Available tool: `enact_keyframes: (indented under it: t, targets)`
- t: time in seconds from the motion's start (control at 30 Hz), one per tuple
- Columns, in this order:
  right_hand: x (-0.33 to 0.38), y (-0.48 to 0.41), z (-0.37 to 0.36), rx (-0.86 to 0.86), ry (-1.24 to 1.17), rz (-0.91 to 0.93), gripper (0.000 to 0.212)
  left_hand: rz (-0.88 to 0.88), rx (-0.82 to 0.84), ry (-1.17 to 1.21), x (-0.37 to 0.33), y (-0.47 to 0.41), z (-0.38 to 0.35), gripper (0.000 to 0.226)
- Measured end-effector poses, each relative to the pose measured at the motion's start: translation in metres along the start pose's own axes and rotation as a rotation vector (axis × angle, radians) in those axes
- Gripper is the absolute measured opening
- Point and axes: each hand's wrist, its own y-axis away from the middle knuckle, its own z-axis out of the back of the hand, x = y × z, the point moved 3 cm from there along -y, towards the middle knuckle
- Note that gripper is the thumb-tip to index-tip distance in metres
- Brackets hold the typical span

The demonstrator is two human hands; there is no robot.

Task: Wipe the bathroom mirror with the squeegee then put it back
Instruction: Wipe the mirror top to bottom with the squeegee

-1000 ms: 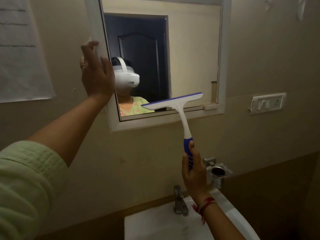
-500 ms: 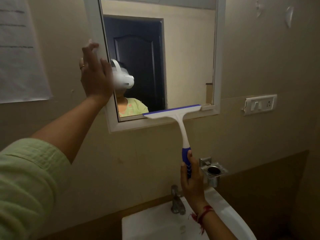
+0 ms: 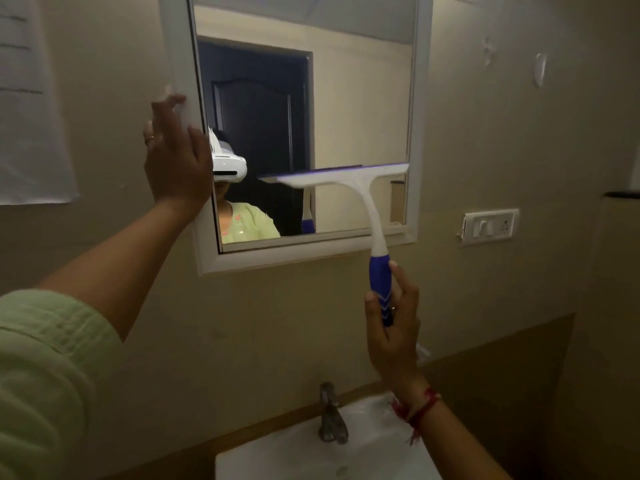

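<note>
The right hand (image 3: 393,327) grips the squeegee (image 3: 360,209) by its blue handle (blade up above the hand, against the lower glass). The left hand (image 3: 176,157), fingers spread, rests on the mirror (image 3: 349,98) frame's left edge.

1. This is a small, dim bathroom, seemingly in a home.
2. A white-framed rectangular wall mirror (image 3: 346,109) hangs on the beige painted wall (image 3: 502,140).
3. Below it, a white ceramic washbasin (image 3: 294,455) sits against the wall, with a dull metal tap (image 3: 332,417) at its back edge.
4. A white plastic switch-and-socket plate (image 3: 490,226) is fixed near the mirror's lower right corner.
5. The glass reflects a dark panelled door (image 3: 256,150).
</note>
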Motion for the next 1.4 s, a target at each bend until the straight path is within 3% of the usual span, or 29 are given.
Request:
enact_keyframes:
  t: [0.13, 0.33, 0.57, 0.73, 1.13, 1.4]
  targets:
    - [0.026, -0.060, 0.013, -0.067, 0.004, 0.062, 0.042, -0.001, -0.002, 0.010, 0.000, -0.001, -0.001, 0.038]
    - [0.044, -0.147, 0.032, 0.042, 0.108, 0.249, 0.038, 0.003, 0.004, -0.009, 0.002, -0.002, -0.003, 0.046]
    - [0.062, -0.240, 0.035, 0.012, 0.274, 0.417, 0.039, -0.025, 0.013, -0.037, 0.003, -0.002, -0.005, 0.052]
    - [0.082, -0.277, 0.023, -0.067, 0.362, 0.388, 0.052, -0.064, 0.001, -0.025, 0.001, -0.002, -0.004, 0.049]
    - [0.076, -0.310, -0.014, -0.162, 0.261, 0.295, 0.050, -0.061, 0.005, -0.021, 0.001, -0.002, -0.004, 0.049]
    - [0.078, -0.322, -0.025, -0.138, 0.125, 0.250, 0.051, -0.075, 0.002, -0.028, -0.003, -0.002, -0.003, 0.046]
